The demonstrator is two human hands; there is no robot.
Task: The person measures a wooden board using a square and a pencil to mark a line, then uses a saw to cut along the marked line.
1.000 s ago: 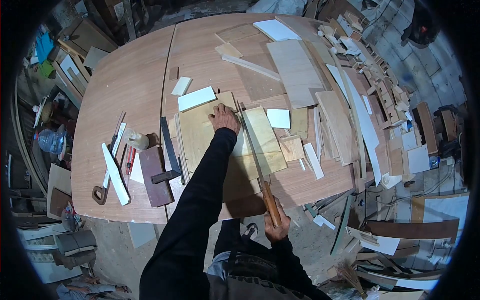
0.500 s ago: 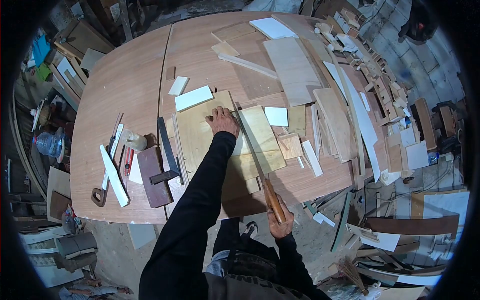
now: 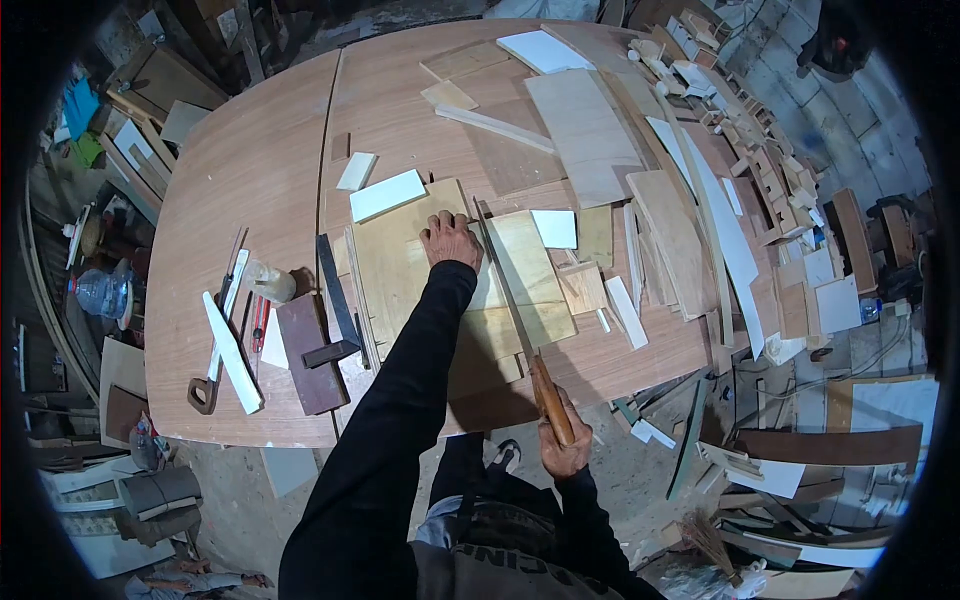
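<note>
A pale plywood board [image 3: 390,250] lies on the table near its front edge. On its upper middle my left hand [image 3: 450,241] presses down, fingers bent against the surface. My right hand [image 3: 566,442] is wrapped round the wooden handle of a handsaw [image 3: 506,284] beyond the table's front edge. The saw's long narrow blade slants up and left over the board, its tip just right of my left hand. Under the blade, a lighter plywood piece [image 3: 530,262] is visible on the right. Whether the teeth are in the wood cannot be made out.
A white block [image 3: 387,196] rests at the board's top edge. Left lie a try square [image 3: 338,300], a brown block [image 3: 308,353], a red cutter [image 3: 260,325], a jar [image 3: 270,281] and another handsaw [image 3: 202,394]. Wood panels [image 3: 585,135] and offcuts cover the right side.
The saw has shifted slightly, its tip now a little farther right of my left hand. My left hand stays on the board. The whole view has drifted slightly.
</note>
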